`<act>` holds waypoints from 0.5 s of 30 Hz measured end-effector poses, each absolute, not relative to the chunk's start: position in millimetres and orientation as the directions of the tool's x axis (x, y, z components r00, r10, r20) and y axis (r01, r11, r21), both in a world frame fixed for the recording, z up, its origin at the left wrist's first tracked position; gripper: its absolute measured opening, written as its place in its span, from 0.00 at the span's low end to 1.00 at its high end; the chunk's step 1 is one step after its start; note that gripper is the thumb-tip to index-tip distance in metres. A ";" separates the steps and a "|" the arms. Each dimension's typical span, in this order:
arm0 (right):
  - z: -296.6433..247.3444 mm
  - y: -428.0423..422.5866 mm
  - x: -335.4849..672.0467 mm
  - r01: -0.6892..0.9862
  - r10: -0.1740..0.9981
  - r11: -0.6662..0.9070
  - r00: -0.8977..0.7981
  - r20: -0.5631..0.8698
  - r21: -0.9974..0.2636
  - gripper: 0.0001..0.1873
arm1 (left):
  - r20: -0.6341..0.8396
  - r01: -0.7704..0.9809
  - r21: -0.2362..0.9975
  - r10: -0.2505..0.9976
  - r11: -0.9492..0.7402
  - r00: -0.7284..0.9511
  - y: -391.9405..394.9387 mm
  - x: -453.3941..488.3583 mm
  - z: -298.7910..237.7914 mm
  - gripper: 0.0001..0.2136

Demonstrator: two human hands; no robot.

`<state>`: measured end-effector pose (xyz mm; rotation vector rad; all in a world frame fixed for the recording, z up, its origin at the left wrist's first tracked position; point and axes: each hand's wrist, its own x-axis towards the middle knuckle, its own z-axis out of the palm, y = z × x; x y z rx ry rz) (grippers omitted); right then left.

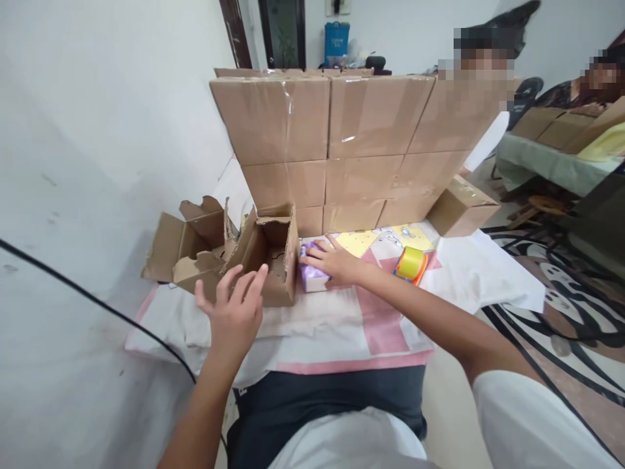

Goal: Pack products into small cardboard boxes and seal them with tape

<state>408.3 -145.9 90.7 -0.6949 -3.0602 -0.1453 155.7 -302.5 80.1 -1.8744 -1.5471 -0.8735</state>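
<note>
My right hand (338, 262) lies over a small purple-and-white pack, which looks like a tissue pack (316, 284), with its fingers curled across the top and left side. The pack stands on the cloth just right of an open cardboard box (271, 286). Close to that box's front left, my left hand (235, 306) is raised with its fingers spread and nothing in it. Whether its fingertips touch the box edge, I cannot tell. A second open cardboard box (195, 242) sits farther left, its flaps up. Right of my right hand is a yellow tape roll (411, 263) with orange and blue edges.
A wall of stacked, taped cardboard boxes (364, 124) rises along the table's far side. One more closed box (463, 207) stands at the right end. White-and-pink cloth (312, 332) covers the table. A black cable (97, 298) crosses the left. Two people are beyond, at the right.
</note>
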 end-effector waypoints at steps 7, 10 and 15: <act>108.7 -165.4 463.6 0.445 0.437 0.869 -0.895 0.086 0.217 0.24 | 0.778 0.909 0.177 0.619 -0.378 0.106 -316.3 158.2 75.5 0.17; 143.6 -177.6 508.5 0.544 0.526 0.839 -0.803 0.280 -0.017 0.25 | 0.808 0.875 0.264 0.589 -0.406 0.030 -323.6 159.9 69.9 0.14; 230.1 -213.8 555.9 0.622 0.524 0.726 -0.223 0.822 -0.293 0.40 | 0.809 0.817 0.308 0.585 -0.487 0.044 -332.9 161.2 73.6 0.11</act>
